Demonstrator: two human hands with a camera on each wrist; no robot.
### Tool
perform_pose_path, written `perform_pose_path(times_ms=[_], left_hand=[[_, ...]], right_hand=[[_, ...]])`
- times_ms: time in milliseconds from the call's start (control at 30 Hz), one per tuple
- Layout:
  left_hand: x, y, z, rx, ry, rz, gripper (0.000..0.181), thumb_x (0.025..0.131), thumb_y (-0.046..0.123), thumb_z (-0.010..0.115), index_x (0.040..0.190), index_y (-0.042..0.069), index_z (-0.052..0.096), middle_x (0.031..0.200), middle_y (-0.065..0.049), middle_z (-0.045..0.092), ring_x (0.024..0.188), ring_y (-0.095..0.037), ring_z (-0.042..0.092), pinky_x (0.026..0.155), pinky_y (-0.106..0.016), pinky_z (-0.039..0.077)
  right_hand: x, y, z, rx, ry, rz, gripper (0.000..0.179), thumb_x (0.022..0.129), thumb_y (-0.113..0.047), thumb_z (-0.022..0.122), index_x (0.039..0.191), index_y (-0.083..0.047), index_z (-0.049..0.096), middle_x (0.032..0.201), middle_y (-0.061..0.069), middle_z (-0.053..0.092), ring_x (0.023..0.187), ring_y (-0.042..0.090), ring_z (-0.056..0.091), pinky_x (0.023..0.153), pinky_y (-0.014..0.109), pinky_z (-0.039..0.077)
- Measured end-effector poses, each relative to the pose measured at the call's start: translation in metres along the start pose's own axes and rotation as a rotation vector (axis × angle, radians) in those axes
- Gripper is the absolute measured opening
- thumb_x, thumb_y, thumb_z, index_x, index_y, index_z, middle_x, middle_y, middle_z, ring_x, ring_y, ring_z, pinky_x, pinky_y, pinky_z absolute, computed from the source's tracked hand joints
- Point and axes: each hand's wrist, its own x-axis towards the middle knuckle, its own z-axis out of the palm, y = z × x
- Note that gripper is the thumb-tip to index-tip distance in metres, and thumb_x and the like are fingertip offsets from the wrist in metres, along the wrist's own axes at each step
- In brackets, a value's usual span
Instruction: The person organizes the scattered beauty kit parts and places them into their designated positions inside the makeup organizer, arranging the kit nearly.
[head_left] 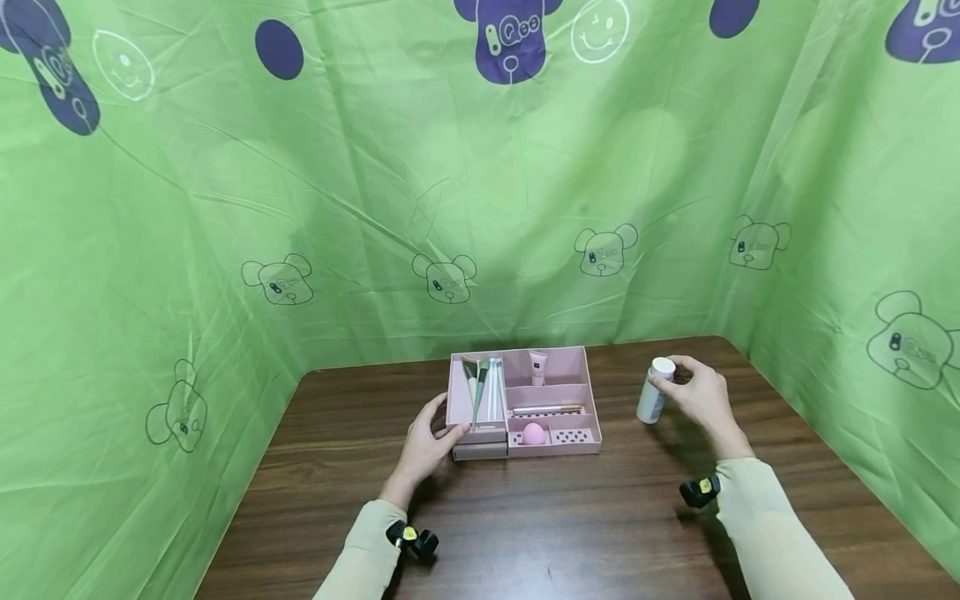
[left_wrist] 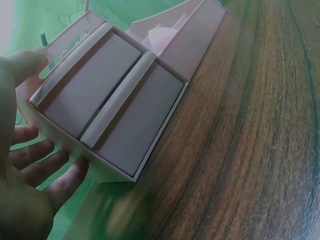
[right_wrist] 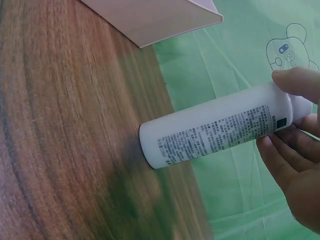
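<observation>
A pink desktop organizer (head_left: 555,450) with compartments stands at the table's middle. My left hand (head_left: 422,446) rests on its left side; in the left wrist view the thumb lies at the top rim and spread fingers touch the side wall, beside two drawer fronts (left_wrist: 90,85). To the right, my right hand (head_left: 701,396) holds a white bottle (head_left: 651,402) by its capped top, between thumb and fingers. Small print covers the bottle (right_wrist: 215,127) in the right wrist view. It leans slightly, and I cannot tell whether its base touches the table.
Inside the organizer are makeup brushes (head_left: 478,392), a small pink tube (head_left: 537,368), a slim pen-like stick (head_left: 547,409) and a round pink sponge (head_left: 533,434). The brown wooden table (head_left: 555,525) is bounded by green printed curtains (head_left: 517,308) behind and at both sides.
</observation>
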Motion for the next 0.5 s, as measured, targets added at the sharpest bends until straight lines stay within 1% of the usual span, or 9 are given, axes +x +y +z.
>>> perform_pose_path(times_ms=[67, 133, 200, 267, 400, 500], left_hand=[[0.001, -0.003, 0.0, -0.017, 0.003, 0.012, 0.068, 0.085, 0.016, 0.077, 0.141, 0.0, 0.043, 0.138, -0.027, 0.049, 0.125, -0.041, 0.05, 0.097, -0.036, 0.055], [0.003, -0.014, 0.0, -0.038, 0.012, 0.011, 0.068, 0.084, 0.017, 0.078, 0.141, 0.003, 0.045, 0.138, -0.025, 0.049, 0.126, -0.04, 0.05, 0.097, -0.036, 0.055], [0.003, -0.014, 0.0, -0.041, 0.014, 0.019, 0.068, 0.084, 0.016, 0.078, 0.141, 0.003, 0.045, 0.138, -0.026, 0.049, 0.126, -0.041, 0.051, 0.097, -0.039, 0.055], [0.003, -0.013, 0.0, -0.039, 0.016, 0.021, 0.068, 0.084, 0.017, 0.078, 0.141, 0.003, 0.045, 0.138, -0.025, 0.05, 0.126, -0.04, 0.05, 0.097, -0.039, 0.055], [0.002, -0.013, 0.0, -0.026, 0.018, 0.016, 0.068, 0.083, 0.019, 0.079, 0.141, 0.005, 0.046, 0.137, -0.023, 0.051, 0.126, -0.04, 0.05, 0.096, -0.033, 0.056], [0.002, -0.014, 0.0, -0.022, 0.015, 0.023, 0.069, 0.083, 0.021, 0.079, 0.141, 0.004, 0.045, 0.136, -0.024, 0.051, 0.125, -0.04, 0.05, 0.095, -0.03, 0.056]], right_hand=[[0.001, -0.001, -0.001, 0.004, 0.014, 0.0, 0.046, 0.08, -0.036, 0.08, 0.113, -0.005, 0.067, 0.101, 0.019, 0.073, 0.092, 0.036, 0.069, 0.077, 0.038, 0.051], [0.002, -0.003, -0.001, 0.009, 0.026, 0.008, 0.048, 0.08, -0.037, 0.08, 0.114, -0.006, 0.067, 0.102, 0.018, 0.073, 0.092, 0.035, 0.069, 0.077, 0.034, 0.051], [0.003, -0.005, -0.001, 0.019, 0.034, 0.013, 0.049, 0.08, -0.038, 0.079, 0.115, -0.006, 0.067, 0.103, 0.017, 0.073, 0.093, 0.034, 0.069, 0.076, 0.03, 0.05], [0.004, -0.008, -0.002, 0.02, 0.034, 0.009, 0.049, 0.081, -0.039, 0.079, 0.115, -0.006, 0.067, 0.103, 0.016, 0.073, 0.093, 0.033, 0.069, 0.076, 0.028, 0.049], [0.005, -0.013, -0.003, 0.021, 0.034, -0.003, 0.048, 0.081, -0.04, 0.078, 0.115, -0.007, 0.067, 0.101, 0.015, 0.073, 0.093, 0.031, 0.068, 0.076, 0.027, 0.047], [0.006, -0.018, -0.004, 0.02, 0.039, -0.014, 0.047, 0.08, -0.039, 0.079, 0.114, -0.008, 0.068, 0.099, 0.014, 0.074, 0.09, 0.029, 0.067, 0.075, 0.026, 0.047]])
